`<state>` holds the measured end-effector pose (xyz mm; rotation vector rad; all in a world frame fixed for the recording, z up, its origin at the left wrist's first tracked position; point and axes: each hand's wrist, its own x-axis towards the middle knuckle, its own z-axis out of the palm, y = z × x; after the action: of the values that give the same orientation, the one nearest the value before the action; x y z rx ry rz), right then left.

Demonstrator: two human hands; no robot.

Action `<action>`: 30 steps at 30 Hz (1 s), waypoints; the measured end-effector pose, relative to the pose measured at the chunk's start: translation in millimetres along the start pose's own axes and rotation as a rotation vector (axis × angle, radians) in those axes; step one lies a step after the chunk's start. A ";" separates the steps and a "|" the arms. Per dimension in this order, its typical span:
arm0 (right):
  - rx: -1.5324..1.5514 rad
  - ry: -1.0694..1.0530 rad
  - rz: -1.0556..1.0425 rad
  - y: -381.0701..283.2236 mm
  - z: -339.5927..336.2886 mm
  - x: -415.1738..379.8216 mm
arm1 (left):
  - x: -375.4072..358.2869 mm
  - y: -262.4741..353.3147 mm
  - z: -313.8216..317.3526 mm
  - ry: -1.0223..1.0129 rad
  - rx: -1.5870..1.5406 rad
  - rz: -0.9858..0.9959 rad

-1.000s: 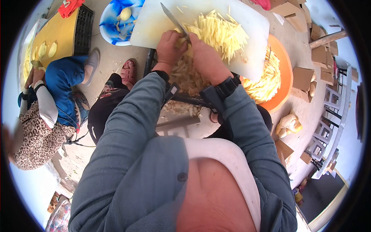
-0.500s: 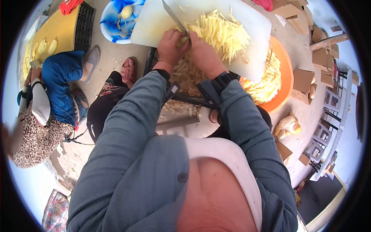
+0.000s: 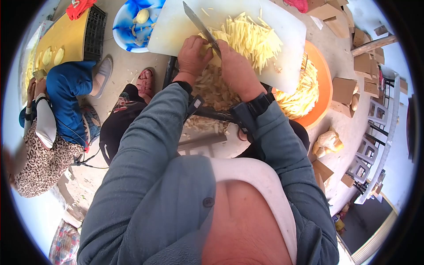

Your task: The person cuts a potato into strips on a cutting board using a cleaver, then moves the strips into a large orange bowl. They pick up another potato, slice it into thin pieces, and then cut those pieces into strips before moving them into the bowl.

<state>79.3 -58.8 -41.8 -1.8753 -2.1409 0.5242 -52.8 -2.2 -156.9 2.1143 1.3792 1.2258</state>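
A: Our right hand (image 3: 236, 66) has its grip clamped on the knife (image 3: 201, 26); handle hidden in the fist, blade running up and left over the cutting board (image 3: 176, 31).
B: Left?
A: Left hand (image 3: 192, 53) curled down on the potato piece (image 3: 206, 47), fingers closed on it, just left of the blade. The piece sits at the near edge of the board, mostly hidden under our knuckles.
B: Step?
A: We read it as mid-cut, slicing the piece into strips. The strip pile (image 3: 249, 37) lies right of the blade, mid-board, touching our right hand.
B: Next move needs what?
A: Our judgement: keep the left fingertips tucked back from the edge and feed the piece toward the blade. Not much left to hold, so slip risk is up.
B: Around the board?
A: Orange basin (image 3: 326, 84) off the right edge, full of cut strips. Blue bowl (image 3: 126, 22) off the left corner, a peeled potato (image 3: 142, 15) inside. More strips in a container below the near edge, under our wrists.
B: Anyone else?
A: One person at far left, blue trousers, working a yellow board (image 3: 66, 35) with potato slices on it. Their hands stay well apart from ours.
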 end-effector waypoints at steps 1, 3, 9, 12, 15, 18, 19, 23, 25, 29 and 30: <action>-0.001 0.000 -0.001 -1.4 -0.9 -0.7 | 0.0 -0.2 0.0 0.005 -0.002 0.005; -0.051 -0.042 0.020 -4.3 -3.2 -1.2 | 0.2 -0.4 0.2 0.013 -0.005 0.010; 0.010 -0.019 0.016 -7.8 1.5 -0.4 | 0.4 0.7 0.7 0.014 0.012 0.007; 0.055 -0.067 0.037 1.6 5.1 9.3 | 0.8 0.0 2.5 0.040 0.009 0.025; 0.029 -0.081 0.019 4.1 7.2 11.5 | 0.8 0.4 2.3 0.043 0.003 0.033; 0.031 -0.075 0.022 2.1 7.2 11.3 | 0.6 1.1 2.7 0.044 0.004 0.021; 0.031 -0.076 0.022 1.4 6.6 11.8 | 0.8 1.5 2.6 0.044 0.011 0.020; 0.051 -0.091 0.032 3.6 12.3 15.6 | 0.6 -1.6 6.7 0.080 0.032 0.045; 0.056 -0.099 0.045 9.8 22.7 20.2 | 1.9 -3.2 6.7 0.082 0.031 0.052; 0.144 -0.032 0.103 21.0 24.7 22.9 | 0.5 3.7 2.1 0.006 0.057 -0.011; 0.222 -0.043 0.144 23.2 24.9 23.2 | 1.2 2.7 2.3 0.009 0.059 -0.009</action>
<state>86.5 -35.9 -75.4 -1.9158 -1.8922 0.8040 -49.2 -2.0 -155.8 2.1424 1.4439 1.2067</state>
